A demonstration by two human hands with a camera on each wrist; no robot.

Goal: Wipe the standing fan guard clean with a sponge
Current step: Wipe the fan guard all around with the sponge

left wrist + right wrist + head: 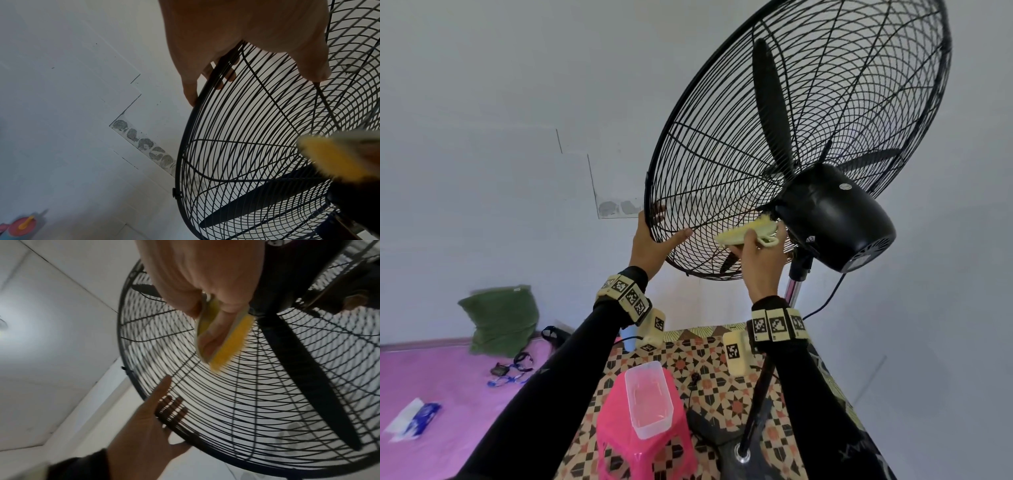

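- Black sleeves reach up toward the fan from you, a marker band on each wrist.
- Your left hand [650,245] grips the guard [722,164] at its lower rim, thumb across the rear wires, fingers wrapped round the front.
- Your right hand [758,260] clutches the yellow sponge [744,233], folded between thumb and fingers, against the rear wires just beside the black motor housing [835,219].
- Below, a clear tub [649,399] sits on a pink stool [640,442] on the patterned floor [722,394].
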